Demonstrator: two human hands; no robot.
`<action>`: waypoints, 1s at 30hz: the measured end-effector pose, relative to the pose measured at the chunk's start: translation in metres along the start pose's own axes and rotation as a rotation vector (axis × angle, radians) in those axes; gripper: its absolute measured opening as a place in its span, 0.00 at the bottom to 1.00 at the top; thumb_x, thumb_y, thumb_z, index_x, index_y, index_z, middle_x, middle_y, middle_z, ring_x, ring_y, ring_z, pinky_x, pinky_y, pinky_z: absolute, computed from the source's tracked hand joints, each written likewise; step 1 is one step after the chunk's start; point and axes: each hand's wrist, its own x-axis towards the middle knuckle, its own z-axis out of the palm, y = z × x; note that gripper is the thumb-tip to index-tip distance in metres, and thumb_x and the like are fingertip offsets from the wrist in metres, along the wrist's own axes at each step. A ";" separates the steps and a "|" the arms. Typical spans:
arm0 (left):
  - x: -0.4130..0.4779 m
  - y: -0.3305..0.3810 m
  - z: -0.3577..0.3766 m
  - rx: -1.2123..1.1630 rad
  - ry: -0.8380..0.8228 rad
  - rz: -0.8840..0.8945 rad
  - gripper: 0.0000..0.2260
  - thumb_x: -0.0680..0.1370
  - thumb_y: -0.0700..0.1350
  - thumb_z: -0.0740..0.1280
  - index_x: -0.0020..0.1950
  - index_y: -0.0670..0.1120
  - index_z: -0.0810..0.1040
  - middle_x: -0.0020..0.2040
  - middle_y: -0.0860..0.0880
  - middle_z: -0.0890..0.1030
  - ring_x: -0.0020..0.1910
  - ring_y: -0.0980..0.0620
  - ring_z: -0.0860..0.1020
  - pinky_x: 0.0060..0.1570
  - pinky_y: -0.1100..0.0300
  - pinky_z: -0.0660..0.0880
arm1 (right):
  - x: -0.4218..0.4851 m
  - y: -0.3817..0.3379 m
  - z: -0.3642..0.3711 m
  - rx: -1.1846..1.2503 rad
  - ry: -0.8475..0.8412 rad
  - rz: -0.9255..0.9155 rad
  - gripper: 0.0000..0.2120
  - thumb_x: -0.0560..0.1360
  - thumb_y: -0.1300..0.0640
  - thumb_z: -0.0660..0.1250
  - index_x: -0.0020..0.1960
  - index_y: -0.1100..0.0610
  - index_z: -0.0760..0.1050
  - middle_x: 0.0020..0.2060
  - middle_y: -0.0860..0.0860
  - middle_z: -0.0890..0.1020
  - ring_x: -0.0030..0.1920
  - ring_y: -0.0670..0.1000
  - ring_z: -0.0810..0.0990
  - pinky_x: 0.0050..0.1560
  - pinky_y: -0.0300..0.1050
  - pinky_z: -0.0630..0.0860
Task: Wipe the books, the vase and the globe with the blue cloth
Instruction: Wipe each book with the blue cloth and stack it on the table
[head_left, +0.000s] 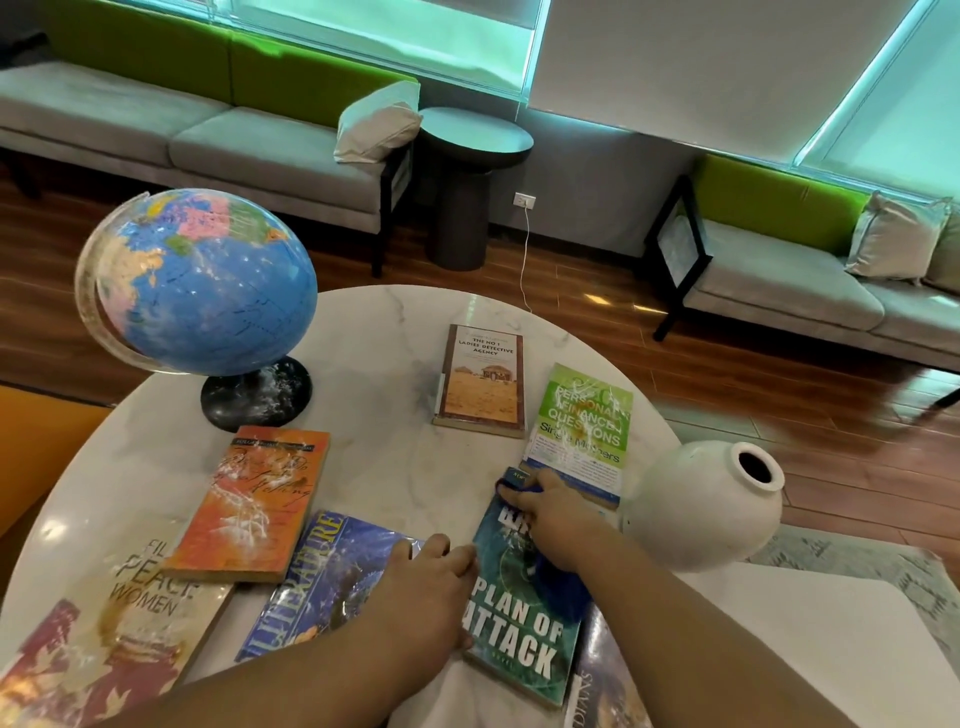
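At lower centre of the head view, the right hand (553, 522) presses the blue cloth (563, 590) onto the "Plan of Attack" book (524, 634), fingers curled over the cloth, which shows at both fingertips and wrist. Just left, the left hand (431, 577) rests relaxed and flat against that book's left edge, over the "Literature" book (317, 577). On the round marble table (384, 332), the globe (202, 280) stands at upper left. The white vase (701, 506) sits tilted at right. The orange book (254, 499), the "Ladies Detective Agency" book (483, 379) and the green finance book (582, 431) lie flat.
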 end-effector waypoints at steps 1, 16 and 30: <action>0.000 0.000 0.000 -0.001 0.000 -0.001 0.32 0.77 0.57 0.64 0.76 0.46 0.58 0.73 0.51 0.59 0.68 0.46 0.60 0.62 0.46 0.59 | 0.002 0.003 -0.001 0.001 0.024 0.044 0.30 0.78 0.64 0.59 0.75 0.42 0.58 0.69 0.51 0.60 0.60 0.56 0.71 0.61 0.46 0.72; 0.000 -0.002 0.002 -0.023 -0.012 -0.017 0.31 0.77 0.57 0.64 0.76 0.47 0.58 0.75 0.52 0.58 0.70 0.47 0.59 0.63 0.46 0.58 | -0.018 0.000 0.030 0.087 0.108 -0.028 0.22 0.78 0.62 0.61 0.69 0.46 0.65 0.59 0.50 0.67 0.51 0.51 0.74 0.57 0.44 0.73; -0.007 -0.003 0.008 -0.063 0.022 -0.058 0.32 0.78 0.59 0.61 0.78 0.52 0.53 0.78 0.57 0.53 0.73 0.50 0.54 0.64 0.44 0.53 | -0.049 0.007 0.043 -0.004 0.197 -0.236 0.12 0.80 0.50 0.60 0.61 0.51 0.72 0.49 0.43 0.73 0.45 0.42 0.76 0.45 0.34 0.74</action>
